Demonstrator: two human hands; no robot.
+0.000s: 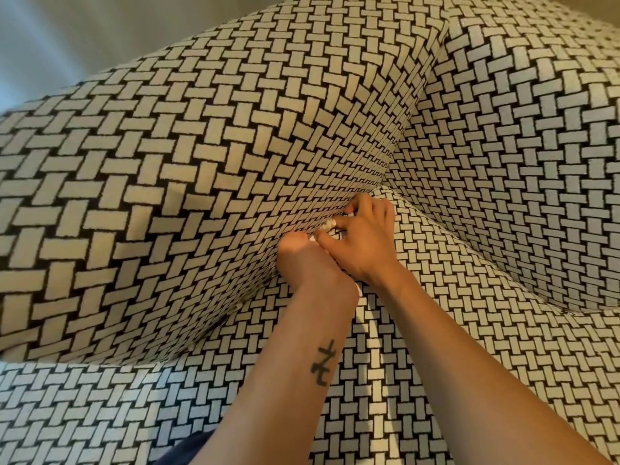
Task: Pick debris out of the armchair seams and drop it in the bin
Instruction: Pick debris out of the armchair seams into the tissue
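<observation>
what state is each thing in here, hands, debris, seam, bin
armchair seam: both hands working at it
left hand: fingers curled at the seam, hold unclear
right hand: pinches the white scrap
white scrap: held at the seam, not dropped yet
bin: not in view

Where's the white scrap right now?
Head view, right of centre: the white scrap sits at the seam between seat cushion and armrest, pinched by the right hand, left hand alongside.
</observation>
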